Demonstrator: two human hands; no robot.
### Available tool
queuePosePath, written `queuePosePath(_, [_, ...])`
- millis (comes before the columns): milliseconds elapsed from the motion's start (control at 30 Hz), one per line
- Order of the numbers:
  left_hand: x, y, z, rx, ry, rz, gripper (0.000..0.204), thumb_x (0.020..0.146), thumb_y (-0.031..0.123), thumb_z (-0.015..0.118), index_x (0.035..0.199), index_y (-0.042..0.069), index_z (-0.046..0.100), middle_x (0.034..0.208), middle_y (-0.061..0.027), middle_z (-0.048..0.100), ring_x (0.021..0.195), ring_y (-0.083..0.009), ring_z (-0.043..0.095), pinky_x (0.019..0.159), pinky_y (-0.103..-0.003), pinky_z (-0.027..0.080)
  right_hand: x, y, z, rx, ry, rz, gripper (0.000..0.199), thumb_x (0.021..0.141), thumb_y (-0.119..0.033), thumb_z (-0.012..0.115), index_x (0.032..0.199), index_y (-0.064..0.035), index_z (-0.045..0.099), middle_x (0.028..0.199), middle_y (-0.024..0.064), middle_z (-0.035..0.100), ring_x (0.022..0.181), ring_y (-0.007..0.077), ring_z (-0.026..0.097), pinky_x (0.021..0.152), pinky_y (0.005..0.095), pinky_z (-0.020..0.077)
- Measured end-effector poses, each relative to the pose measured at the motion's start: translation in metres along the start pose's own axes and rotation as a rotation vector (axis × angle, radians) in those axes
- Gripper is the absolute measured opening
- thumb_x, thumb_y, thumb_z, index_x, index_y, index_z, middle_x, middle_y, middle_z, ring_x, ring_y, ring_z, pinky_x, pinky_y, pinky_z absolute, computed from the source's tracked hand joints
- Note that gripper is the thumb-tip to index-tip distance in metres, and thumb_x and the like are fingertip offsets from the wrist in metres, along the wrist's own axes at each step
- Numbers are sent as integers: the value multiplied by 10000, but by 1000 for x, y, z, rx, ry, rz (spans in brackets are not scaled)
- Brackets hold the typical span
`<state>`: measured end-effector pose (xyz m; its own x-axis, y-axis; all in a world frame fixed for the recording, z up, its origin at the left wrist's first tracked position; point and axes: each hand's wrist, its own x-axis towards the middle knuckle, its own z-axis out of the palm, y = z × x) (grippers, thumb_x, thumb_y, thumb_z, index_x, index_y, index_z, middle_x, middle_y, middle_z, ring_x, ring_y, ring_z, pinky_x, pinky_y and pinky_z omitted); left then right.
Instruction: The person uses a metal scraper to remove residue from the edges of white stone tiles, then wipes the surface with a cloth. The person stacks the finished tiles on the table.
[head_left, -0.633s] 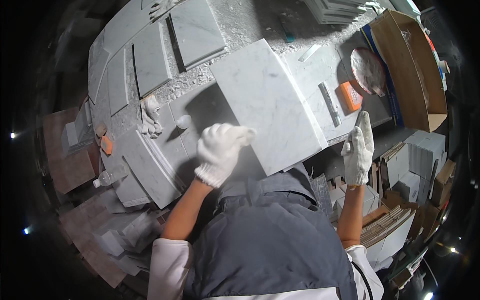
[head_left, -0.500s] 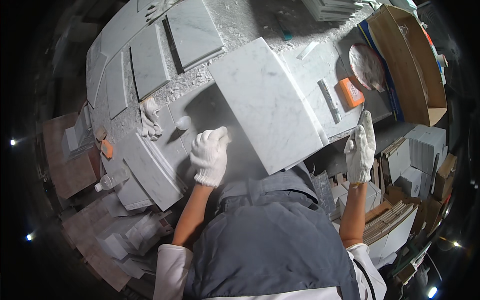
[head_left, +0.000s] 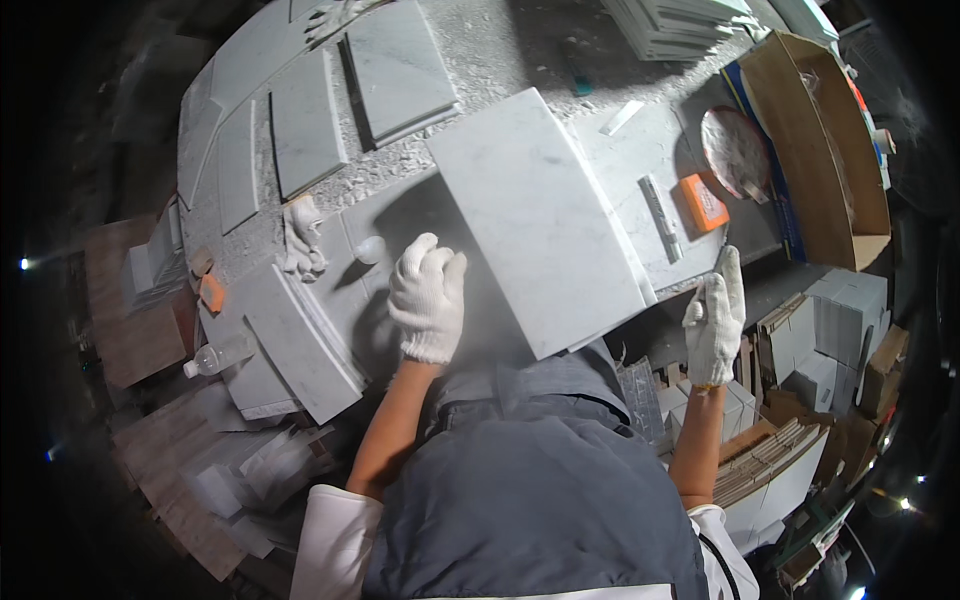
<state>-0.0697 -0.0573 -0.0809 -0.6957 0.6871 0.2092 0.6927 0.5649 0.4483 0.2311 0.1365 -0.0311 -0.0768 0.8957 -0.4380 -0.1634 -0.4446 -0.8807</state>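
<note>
A stack of white-grey marble slabs lies slanted at the front of the work table, its near corner by my apron. My left hand, in a white knit glove, is raised just left of the stack, fingers loosely bent and a little apart, with nothing visible in it. Beyond the stack's right corner is my right hand, also gloved, some fingers stretched out and others bent; it is nearest to an orange block and a white marker pen. Neither hand visibly touches the slabs.
Thinner slabs lie on the dusty table at the far left. A spare glove, a small translucent cup and a plastic bottle sit left. A round red-rimmed dish stands beside a cardboard box at right.
My left hand has shifted slightly right, its fingers opening from a closed curl. My right hand has dropped slightly, with some fingers bending. The slab stack stays in place as the view shifts.
</note>
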Motion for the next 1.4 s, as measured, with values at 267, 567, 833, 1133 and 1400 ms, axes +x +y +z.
queuePosePath(267, [3, 18, -15, -780, 9, -295, 208, 979, 194, 685, 1036, -6, 684, 1134, -179, 681, 1006, -295, 674, 877, -403, 545, -4, -2, -13, -35, -9, -3, 572, 1060, -60, 552, 1596, -41, 352, 1405, 0, 570, 736, 12, 479, 546, 162, 426])
queuePosePath(567, [32, 56, -25, -812, -23, -35, 118, 995, 76, 639, 1092, 14, 666, 1062, -99, 716, 975, -193, 664, 872, -335, 554, -13, -4, -2, -78, -87, -32, 566, 1074, -103, 536, 1599, -26, 340, 1060, -17, 605, 681, 17, 432, 554, 158, 399])
queuePosePath(833, [0, -9, -15, 193, -90, 28, 338, 871, 290, 760, 1189, 183, 716, 1237, -9, 668, 1119, -287, 633, 890, -424, 548, -13, 5, -2, -78, -68, -3, 573, 1063, -103, 551, 1598, -48, 355, 900, -31, 555, 616, 23, 428, 524, 161, 401])
queuePosePath(1133, [-17, -35, 30, 833, -189, -126, 149, 917, 191, 641, 1065, 176, 652, 1130, 2, 638, 1091, -232, 642, 787, -412, 613, -15, -3, 30, -99, -109, 12, 597, 1030, -66, 561, 1587, -8, 352, 760, -27, 504, 571, 52, 449, 494, 197, 406])
queuePosePath(1400, [-30, -54, 51, 76, 47, -323, 229, 959, 264, 653, 1168, 171, 668, 1229, -39, 670, 1174, -292, 628, 935, -445, 551, -13, -5, 28, -139, -138, -6, 591, 1027, -100, 577, 1582, -30, 382, 787, -10, 518, 595, 59, 451, 508, 209, 413])
